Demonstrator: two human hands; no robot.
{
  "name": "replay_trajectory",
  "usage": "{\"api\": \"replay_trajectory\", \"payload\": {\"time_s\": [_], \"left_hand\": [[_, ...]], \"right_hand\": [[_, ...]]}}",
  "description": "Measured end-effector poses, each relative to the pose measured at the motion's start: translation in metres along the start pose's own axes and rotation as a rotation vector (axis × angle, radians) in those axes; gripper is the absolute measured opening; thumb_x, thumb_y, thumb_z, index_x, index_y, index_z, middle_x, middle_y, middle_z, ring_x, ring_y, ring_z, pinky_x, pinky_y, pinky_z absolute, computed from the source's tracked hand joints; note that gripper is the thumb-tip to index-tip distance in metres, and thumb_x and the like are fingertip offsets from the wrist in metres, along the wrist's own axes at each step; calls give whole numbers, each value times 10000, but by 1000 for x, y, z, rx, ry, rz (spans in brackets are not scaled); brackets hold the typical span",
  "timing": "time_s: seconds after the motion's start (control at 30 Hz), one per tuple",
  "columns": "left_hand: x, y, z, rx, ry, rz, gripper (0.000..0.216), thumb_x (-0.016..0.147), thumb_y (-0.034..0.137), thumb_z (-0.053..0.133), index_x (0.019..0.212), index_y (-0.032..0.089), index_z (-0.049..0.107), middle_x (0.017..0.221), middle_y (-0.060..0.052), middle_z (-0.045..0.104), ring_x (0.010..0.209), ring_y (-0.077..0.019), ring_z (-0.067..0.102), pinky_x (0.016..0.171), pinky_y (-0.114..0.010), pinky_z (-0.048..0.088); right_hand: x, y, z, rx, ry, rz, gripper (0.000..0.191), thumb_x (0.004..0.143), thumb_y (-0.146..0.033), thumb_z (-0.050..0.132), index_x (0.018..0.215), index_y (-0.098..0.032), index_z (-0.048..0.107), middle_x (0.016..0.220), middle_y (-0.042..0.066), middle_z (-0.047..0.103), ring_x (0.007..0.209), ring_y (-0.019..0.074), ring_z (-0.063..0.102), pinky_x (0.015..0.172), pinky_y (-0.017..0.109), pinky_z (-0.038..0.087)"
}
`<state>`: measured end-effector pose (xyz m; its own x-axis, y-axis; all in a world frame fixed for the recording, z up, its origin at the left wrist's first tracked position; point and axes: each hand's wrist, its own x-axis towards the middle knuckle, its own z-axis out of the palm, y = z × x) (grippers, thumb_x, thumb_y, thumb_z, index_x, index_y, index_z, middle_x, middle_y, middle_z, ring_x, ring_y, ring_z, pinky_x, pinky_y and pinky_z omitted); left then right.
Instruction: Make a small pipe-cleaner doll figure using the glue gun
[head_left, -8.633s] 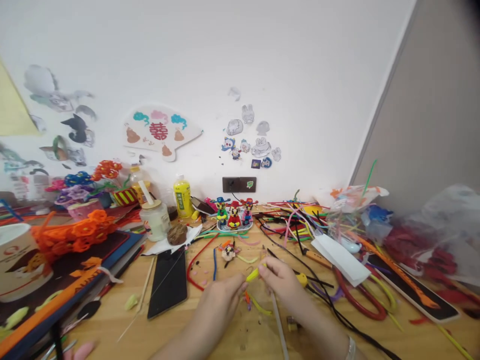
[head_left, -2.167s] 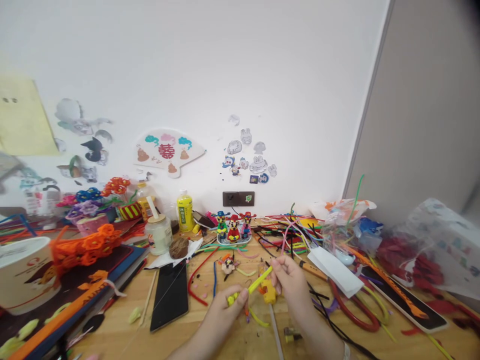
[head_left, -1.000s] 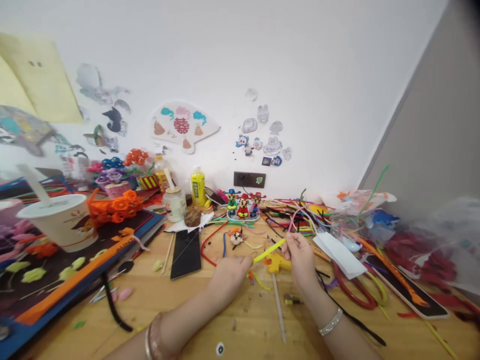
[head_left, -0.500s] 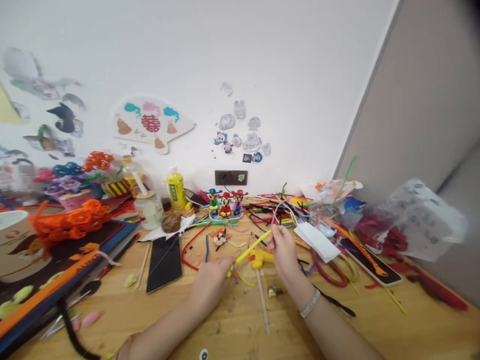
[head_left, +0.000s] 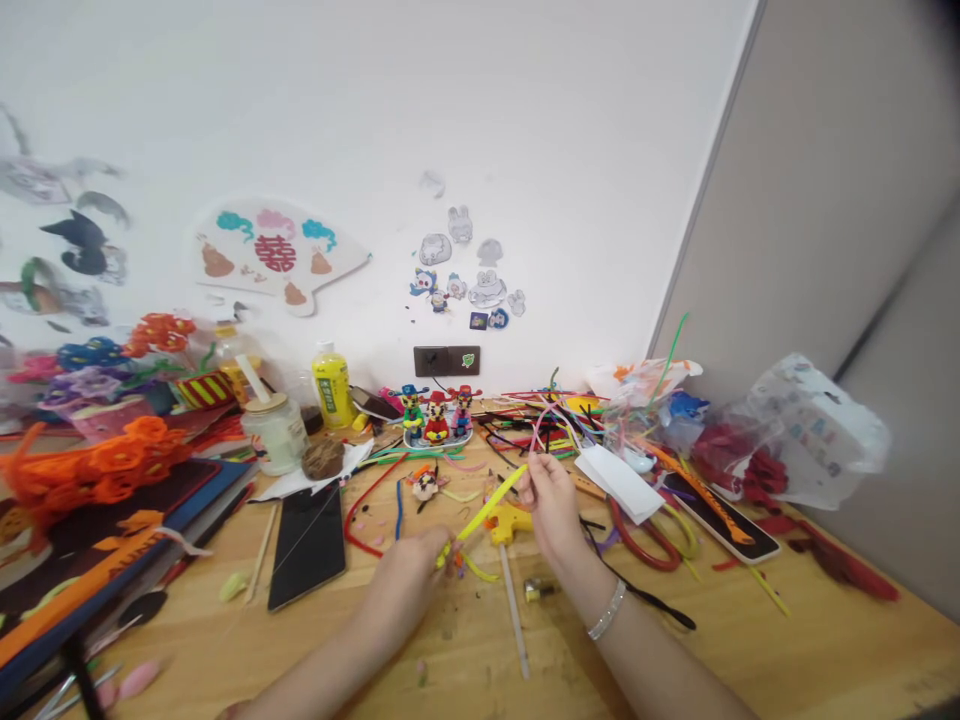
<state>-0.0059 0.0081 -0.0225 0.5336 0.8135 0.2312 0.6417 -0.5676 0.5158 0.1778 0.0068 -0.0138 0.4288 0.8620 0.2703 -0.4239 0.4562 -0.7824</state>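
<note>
A yellow pipe cleaner [head_left: 487,503] runs slantwise between my two hands. Its lower end is in the closed fingers of my left hand [head_left: 412,572], where a small bit of yellow and orange shows beside the fingertips. My right hand [head_left: 553,503] pinches the upper end between thumb and fingers. Just under the strip lies a yellow glue gun [head_left: 510,522] with a clear glue stick [head_left: 515,612] pointing toward me. A small figure head [head_left: 425,486] rests on the table beyond my left hand.
A black phone [head_left: 307,548] lies left of my hands, near a glass jar [head_left: 274,432] and a yellow bottle [head_left: 333,385]. Three small figures [head_left: 436,415] stand at the back. Loose pipe cleaners, folded white paper [head_left: 619,484] and a plastic bag [head_left: 817,430] crowd the right.
The view has turned slightly to the right, so everything sits further left. Both hands keep their hold on the yellow pipe cleaner, which stays stretched between them.
</note>
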Motion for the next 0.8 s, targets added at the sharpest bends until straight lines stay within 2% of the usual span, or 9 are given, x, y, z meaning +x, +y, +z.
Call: {"api": "replay_trajectory", "payload": {"time_s": [0.17,0.3,0.47,0.6,0.7,0.8], "left_hand": [[0,2,3,28,-59,-6,301,813,270,321,659,189,567,615,-11,618,587,-150,566,545,-222,361],[3,0,3,-28,-75,-22,318,817,319,327,650,181,560,614,-8,603,596,-154,556,570,-235,376],[6,-1,7,-369,-109,-110,356,792,403,383,574,167,539,483,36,536,500,-114,506,542,-212,381],[8,-3,10,-714,-194,-258,326,722,452,490,657,138,554,518,22,598,319,-51,343,364,-184,260],[10,-4,5,-912,-70,-309,308,677,438,557,708,132,541,608,8,632,296,-18,314,347,-167,227],[13,-3,-6,-966,84,-309,331,626,433,605,747,134,532,631,6,639,309,-17,344,353,-163,240]], "right_hand": [[-1,-3,2,3,-161,99,186,741,-353,585,726,-192,492,490,-71,500,380,37,384,386,143,284],[-3,-3,4,-29,-251,154,223,693,-376,632,711,-175,538,479,-66,487,371,37,388,367,145,281],[-7,-1,2,-51,-355,183,249,689,-402,629,798,-179,606,582,-36,520,471,61,451,439,167,376],[-11,0,2,-51,-431,214,268,719,-441,580,798,-188,616,713,7,585,573,90,518,514,197,417],[-12,-3,2,-100,-446,211,280,701,-459,589,750,-184,611,640,-7,580,514,86,505,497,197,406],[-11,-5,2,-262,-471,140,284,719,-448,569,699,-169,617,599,-9,573,480,83,493,477,194,393]]}}
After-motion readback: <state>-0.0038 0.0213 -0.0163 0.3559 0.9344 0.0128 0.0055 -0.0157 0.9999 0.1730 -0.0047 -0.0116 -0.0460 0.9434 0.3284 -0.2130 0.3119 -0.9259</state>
